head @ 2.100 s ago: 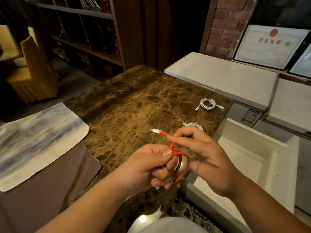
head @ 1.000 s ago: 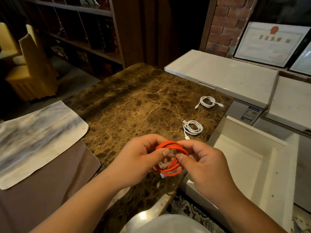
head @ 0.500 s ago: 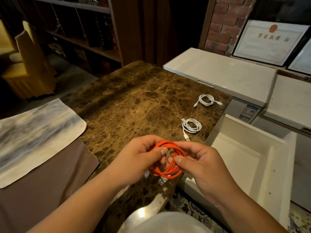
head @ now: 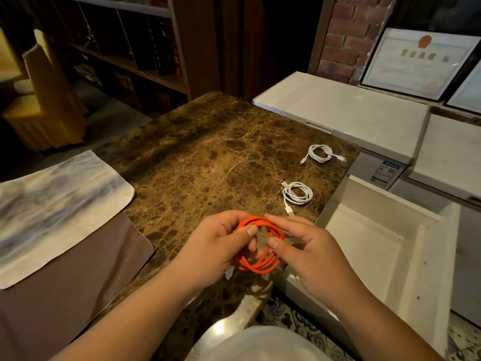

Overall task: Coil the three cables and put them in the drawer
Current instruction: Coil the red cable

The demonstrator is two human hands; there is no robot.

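An orange cable (head: 256,265) is wound into a round coil, held above the near right corner of the brown marble table (head: 208,157). My left hand (head: 216,246) pinches the coil's left side and my right hand (head: 309,251) pinches its right side. A white plug hangs below the coil by my left hand. Two white coiled cables lie on the table: one (head: 297,196) just beyond my hands, the other (head: 320,153) farther back near the right edge. The open white drawer (head: 385,246) stands to the right of the table, with nothing visible inside.
A grey-white cloth (head: 52,204) and a brown mat (head: 65,282) lie on the table's left. White cabinet tops (head: 346,110) stand behind the drawer, with framed certificates (head: 416,61) against the brick wall. Dark shelves and a yellow chair (head: 46,105) are at the far left.
The last loose end of the orange cable was wound in, and the cable became a full round coil held between both hands. The white cables stayed put.
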